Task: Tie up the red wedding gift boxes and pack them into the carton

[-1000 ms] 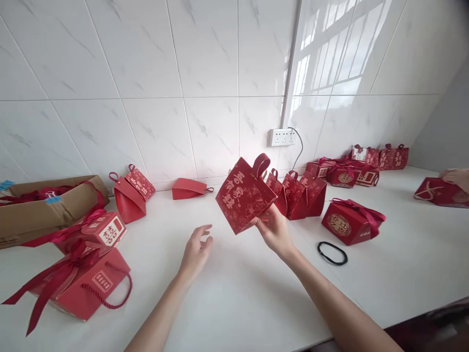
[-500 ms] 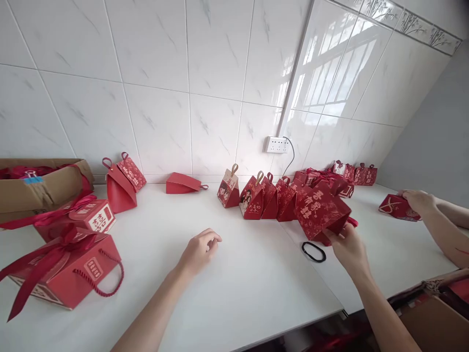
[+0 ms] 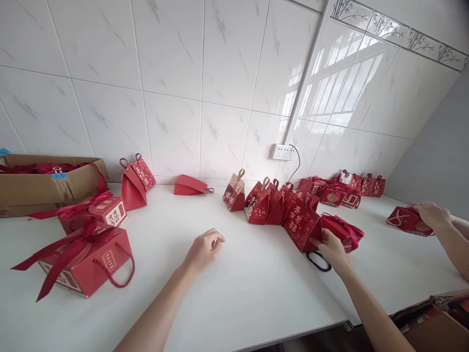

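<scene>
My right hand (image 3: 331, 249) grips the lower right corner of a red triangular gift box (image 3: 301, 225) with gold characters. That box stands at the near end of a row of similar boxes, among them a red box with a cartoon couple (image 3: 256, 204) and a cream-topped box (image 3: 233, 193). Just behind my right hand lies a red box with a ribbon bow (image 3: 342, 233). A black loop (image 3: 319, 261) rests on the table below the held box. My left hand (image 3: 205, 250) rests on the white table, fingers curled, with nothing in them.
At left are ribboned gift boxes (image 3: 86, 259) and a cardboard carton (image 3: 47, 188). A red box (image 3: 190, 186) lies on its side near the wall. Another person's hand (image 3: 434, 215) touches a red box (image 3: 406, 221) at right. A socket strip (image 3: 284, 152) is on the wall.
My right hand has brought the triangular gift box left and set it upright against the row. The ribboned box behind it now shows. My left hand stays curled; the view has shifted slightly left.
</scene>
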A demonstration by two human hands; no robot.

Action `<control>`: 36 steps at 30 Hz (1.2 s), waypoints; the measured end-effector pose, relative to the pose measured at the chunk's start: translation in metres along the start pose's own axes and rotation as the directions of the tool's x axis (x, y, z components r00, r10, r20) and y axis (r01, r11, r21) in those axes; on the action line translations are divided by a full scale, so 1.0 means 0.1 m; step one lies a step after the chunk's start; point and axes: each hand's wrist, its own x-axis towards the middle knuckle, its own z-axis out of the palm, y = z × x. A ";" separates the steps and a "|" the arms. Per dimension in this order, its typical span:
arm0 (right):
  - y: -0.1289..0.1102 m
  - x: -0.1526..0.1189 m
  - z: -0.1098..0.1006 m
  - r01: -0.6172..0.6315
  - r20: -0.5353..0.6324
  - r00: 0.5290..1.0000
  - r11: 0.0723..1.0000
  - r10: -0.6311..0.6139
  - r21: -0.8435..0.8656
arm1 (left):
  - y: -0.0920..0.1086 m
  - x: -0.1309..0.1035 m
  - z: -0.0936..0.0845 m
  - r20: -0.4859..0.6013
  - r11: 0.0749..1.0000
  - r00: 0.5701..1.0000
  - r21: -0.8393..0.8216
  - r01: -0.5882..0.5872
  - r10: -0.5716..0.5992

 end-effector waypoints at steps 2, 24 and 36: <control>-0.01 0.02 0.02 0.007 0.021 1.000 1.000 -0.006 -0.024 | -0.01 0.00 0.00 0.004 1.000 1.000 0.002 0.007 -0.007; -1.12 -1.02 -0.03 0.698 -0.210 0.597 0.631 -0.774 -0.340 | 0.04 -0.05 0.07 0.022 0.998 0.998 -0.005 0.061 -0.061; -2.16 -0.92 1.51 0.940 0.386 0.219 0.299 -0.896 0.161 | 0.01 -0.06 0.09 0.010 0.993 0.995 0.069 0.096 -0.097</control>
